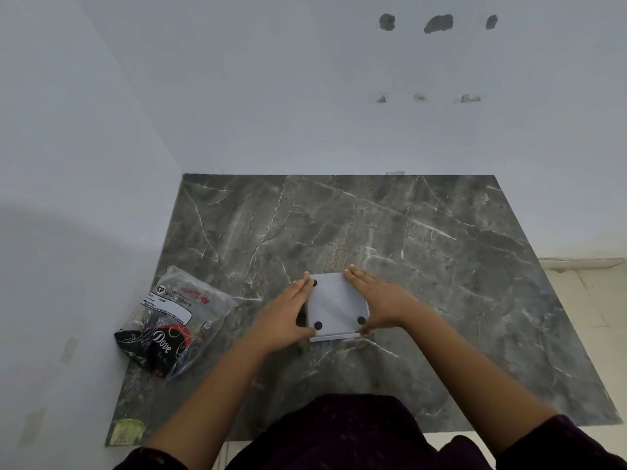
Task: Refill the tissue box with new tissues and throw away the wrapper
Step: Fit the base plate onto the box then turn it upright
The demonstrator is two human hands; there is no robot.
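A square, pale grey plastic tissue box (336,305) is seen lying upside down near the middle of a dark grey, white-veined marble-patterned table top (441,252), its underside with small black round feet (318,325) turned upward. It is clasped from both sides: the left hand (288,315) is pressed flat against the left edge with the thumb hooked at the near corner, and the right hand (380,300) is laid against the right edge, thumb at the near right corner. Both hands are held with fingers extended rather than curled, gripping the box between them. A thin lip along the near edge may be a base panel slid partly out, though this cannot be told for certain.

A crumpled clear plastic tissue pack with black and red print (169,323) is found to the left of the box, near the table's left edge, apart from both hands. It appears unopened or at least not emptied.

The task is judged to be at an early stage: the box is being opened from below; the tissues are yet to be loaded, the base closed, and the wrapper discarded. No bin is visible.
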